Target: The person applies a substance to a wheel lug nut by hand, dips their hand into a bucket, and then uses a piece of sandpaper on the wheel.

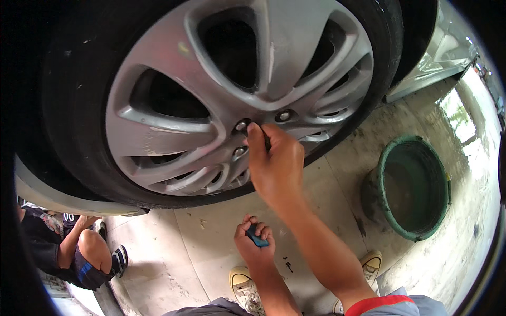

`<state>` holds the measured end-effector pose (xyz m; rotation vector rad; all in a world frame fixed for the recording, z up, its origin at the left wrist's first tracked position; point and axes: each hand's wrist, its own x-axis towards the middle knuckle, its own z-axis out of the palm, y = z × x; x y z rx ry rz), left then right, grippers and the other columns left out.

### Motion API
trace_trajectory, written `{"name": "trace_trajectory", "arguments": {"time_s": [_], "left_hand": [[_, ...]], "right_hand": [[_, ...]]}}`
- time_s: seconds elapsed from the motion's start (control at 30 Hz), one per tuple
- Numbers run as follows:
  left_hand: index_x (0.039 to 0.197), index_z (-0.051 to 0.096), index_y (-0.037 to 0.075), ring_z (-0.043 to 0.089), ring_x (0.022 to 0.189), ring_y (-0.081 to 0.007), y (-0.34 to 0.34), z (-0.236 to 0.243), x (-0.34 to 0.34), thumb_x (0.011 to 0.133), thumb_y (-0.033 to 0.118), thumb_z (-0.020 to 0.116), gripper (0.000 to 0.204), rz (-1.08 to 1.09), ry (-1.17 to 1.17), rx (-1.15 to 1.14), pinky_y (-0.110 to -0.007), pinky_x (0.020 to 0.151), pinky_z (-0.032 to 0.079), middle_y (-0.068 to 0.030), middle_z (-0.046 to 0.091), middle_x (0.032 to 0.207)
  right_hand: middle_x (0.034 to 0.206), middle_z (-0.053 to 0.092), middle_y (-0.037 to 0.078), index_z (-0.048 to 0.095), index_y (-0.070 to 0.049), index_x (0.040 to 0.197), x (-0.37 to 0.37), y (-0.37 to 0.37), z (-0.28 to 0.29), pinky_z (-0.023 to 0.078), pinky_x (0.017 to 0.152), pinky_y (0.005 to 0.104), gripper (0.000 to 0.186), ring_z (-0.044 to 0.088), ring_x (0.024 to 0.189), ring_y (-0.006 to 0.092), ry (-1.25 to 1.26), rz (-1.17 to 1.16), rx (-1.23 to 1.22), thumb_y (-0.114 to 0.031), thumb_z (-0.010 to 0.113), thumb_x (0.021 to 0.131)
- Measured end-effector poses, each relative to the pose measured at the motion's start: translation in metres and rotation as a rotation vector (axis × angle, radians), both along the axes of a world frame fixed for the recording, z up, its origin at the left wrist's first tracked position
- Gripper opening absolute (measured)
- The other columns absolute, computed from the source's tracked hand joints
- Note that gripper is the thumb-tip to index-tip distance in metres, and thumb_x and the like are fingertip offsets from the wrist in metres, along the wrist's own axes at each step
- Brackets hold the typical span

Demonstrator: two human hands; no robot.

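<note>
A large silver multi-spoke wheel [295, 42] in a black tyre [74, 121] fills the upper part of the view. My right hand [276, 163] is closed at the wheel's hub, with thumb and fingers pinched beside the wheel bolts [241, 125]. Something dark shows between those fingers, too covered to make out. Lower down, away from the wheel, my left hand [255, 242] is closed around a small blue piece [257, 237]; its exact kind cannot be told. Scratches mark the lower left spoke.
On the right a green bucket [383, 184] with murky liquid stands on the tiled floor [174, 247]. A person [68, 247] crouches at the lower left. Car bodywork [432, 58] borders the wheel. My shoes [245, 287] are below my hands.
</note>
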<state>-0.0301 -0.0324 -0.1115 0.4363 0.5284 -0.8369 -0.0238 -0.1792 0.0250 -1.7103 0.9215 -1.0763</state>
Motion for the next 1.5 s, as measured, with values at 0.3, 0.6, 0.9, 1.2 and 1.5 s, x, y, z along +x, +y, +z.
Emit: {"name": "trace_trajectory", "arguments": {"time_s": [0.3,0.6,0.9,1.2,1.5], "left_hand": [[0.095,0.054,0.006,0.043,0.054,-0.0107,0.011,0.007,0.007,0.079,0.005,0.052,0.017,0.077,0.007,0.053,-0.023,0.046,0.034,-0.0027,0.055,0.080],[0.095,0.055,0.005,0.043,0.055,-0.0108,0.012,0.005,0.005,0.078,0.005,0.052,0.017,0.073,0.011,0.036,-0.024,0.047,0.034,-0.0033,0.055,0.080],[0.095,0.056,0.005,0.043,0.054,-0.0106,0.021,0.004,0.014,0.078,0.005,0.052,0.017,0.115,0.018,0.076,-0.023,0.046,0.034,-0.0029,0.056,0.079],[0.096,0.054,0.005,0.042,0.054,-0.0110,0.021,0.003,0.014,0.078,0.006,0.051,0.018,0.120,0.043,0.119,-0.024,0.046,0.034,-0.0032,0.055,0.079],[0.093,0.054,0.006,0.042,0.053,-0.0110,0.014,-0.003,0.009,0.078,0.006,0.052,0.015,0.082,0.040,0.124,-0.024,0.045,0.035,-0.0027,0.055,0.077]], "right_hand": [[0.082,0.060,0.011,0.053,-0.003,0.095,-0.023,-0.001,0.031,0.056,0.059,0.0393,0.037,0.055,0.058,0.0182,-0.368,0.322,0.916,-0.038,0.045,0.098],[0.083,0.056,0.005,0.054,0.005,0.114,-0.017,-0.017,-0.019,0.053,0.064,0.0257,0.042,0.048,0.063,0.0110,-1.456,1.007,1.975,-0.034,0.045,0.098],[0.061,0.035,-0.002,0.058,0.003,0.092,-0.003,-0.008,0.003,0.030,0.038,0.0204,0.026,0.030,0.049,0.0082,-1.461,0.961,1.864,-0.020,0.046,0.097],[0.053,0.036,-0.004,0.055,-0.005,0.077,-0.010,-0.023,0.018,0.023,0.034,0.0223,0.018,0.028,0.043,0.0059,-0.689,0.586,1.266,-0.019,0.060,0.087],[0.070,0.063,0.020,0.055,0.003,0.080,-0.005,-0.007,0.035,0.050,0.059,0.0446,0.024,0.063,0.064,0.0367,0.553,0.161,-0.537,-0.020,0.063,0.079]]}}
